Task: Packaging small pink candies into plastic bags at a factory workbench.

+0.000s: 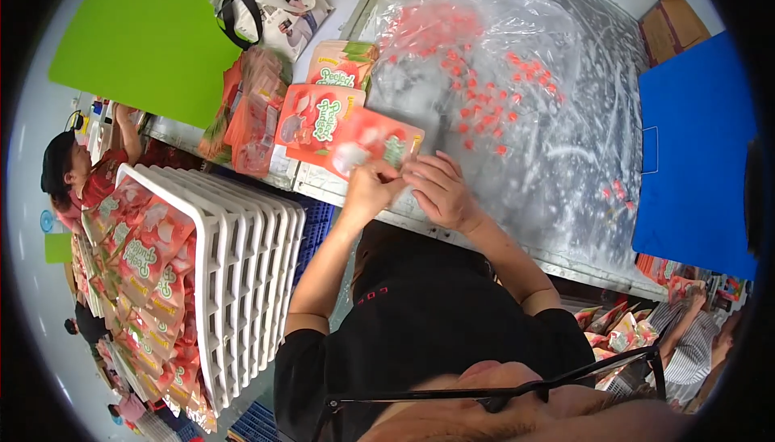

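Note:
A red printed pouch (373, 137) is tilted over the metal table's near edge, blurred by motion. My left hand (373, 190) pinches its lower corner between thumb and fingers. Close beside it, my right hand (442, 190) has its fingers bent and pressed together, the tips meeting at the pouch's edge; what they hold, if anything, is hidden. Under and beyond the held pouch lie more flat red pouches (311, 123). Small red pieces (488, 111) are scattered over the table, and more sit in a see-through plastic bag (517, 6).
On my left stands a white slatted crate (242, 280) heaped with filled pouches (153, 256). Stacked pouches (257, 111) and a tote bag (278, 10) lie beyond the hands. A green panel (153, 30) and a blue panel (694, 159) flank the metal table (557, 216). Other people work nearby.

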A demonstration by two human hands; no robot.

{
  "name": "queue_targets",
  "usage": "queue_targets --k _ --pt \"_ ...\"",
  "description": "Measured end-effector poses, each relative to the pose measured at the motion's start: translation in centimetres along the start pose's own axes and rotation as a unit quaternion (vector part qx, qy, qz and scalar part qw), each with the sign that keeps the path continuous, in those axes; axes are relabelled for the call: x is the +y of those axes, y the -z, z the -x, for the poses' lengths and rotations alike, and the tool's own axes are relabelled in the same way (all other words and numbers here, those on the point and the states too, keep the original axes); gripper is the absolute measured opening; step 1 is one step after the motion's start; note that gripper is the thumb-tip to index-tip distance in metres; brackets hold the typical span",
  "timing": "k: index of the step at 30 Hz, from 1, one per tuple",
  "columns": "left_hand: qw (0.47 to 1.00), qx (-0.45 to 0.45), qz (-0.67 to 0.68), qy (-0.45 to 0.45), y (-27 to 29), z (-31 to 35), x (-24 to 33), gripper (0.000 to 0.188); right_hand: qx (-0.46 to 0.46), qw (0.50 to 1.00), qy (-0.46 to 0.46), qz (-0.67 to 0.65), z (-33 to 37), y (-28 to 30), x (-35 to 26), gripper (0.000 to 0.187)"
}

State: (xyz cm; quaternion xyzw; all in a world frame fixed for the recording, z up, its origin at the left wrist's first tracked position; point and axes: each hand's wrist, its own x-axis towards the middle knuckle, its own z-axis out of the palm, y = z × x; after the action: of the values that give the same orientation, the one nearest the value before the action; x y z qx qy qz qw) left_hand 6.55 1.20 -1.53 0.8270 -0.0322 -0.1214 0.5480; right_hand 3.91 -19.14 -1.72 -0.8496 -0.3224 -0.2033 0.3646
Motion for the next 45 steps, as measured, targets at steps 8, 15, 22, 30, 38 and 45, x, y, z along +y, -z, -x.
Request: queue_targets --k 8,15,22,30,38,45 --pt "0.98 0.054 0.192 0.013 -2.9 2.5 -1.7 0.013 -0.002 0.994 0.03 0.104 0.7 0.2 -2.7 0.026" --pt "0.965 0.184 -0.076 -0.173 -2.9 4.4 1.5 0.01 -0.263 0.964 0.034 0.024 -0.2 0.3 -1.4 0.017" --pt "0.947 0.187 -0.144 -0.217 -2.3 4.3 3.1 0.008 -0.186 0.973 0.128 -0.038 -0.2 -0.7 -1.7 0.031" --pt "0.914 0.115 -0.219 -0.32 -2.7 4.6 6.5 0.014 -0.422 0.895 -0.034 -0.139 -1.1 -1.0 -1.5 0.031" --pt "0.901 -0.418 -0.063 -0.102 2.7 3.2 6.8 0.126 -0.43 0.884 -0.083 -0.164 -2.9 6.5 -5.2 0.041" --pt "0.927 -0.36 0.087 -0.055 1.8 3.7 0.3 0.103 -0.126 0.926 -0.059 -0.35 -0.5 5.1 0.0 0.034"
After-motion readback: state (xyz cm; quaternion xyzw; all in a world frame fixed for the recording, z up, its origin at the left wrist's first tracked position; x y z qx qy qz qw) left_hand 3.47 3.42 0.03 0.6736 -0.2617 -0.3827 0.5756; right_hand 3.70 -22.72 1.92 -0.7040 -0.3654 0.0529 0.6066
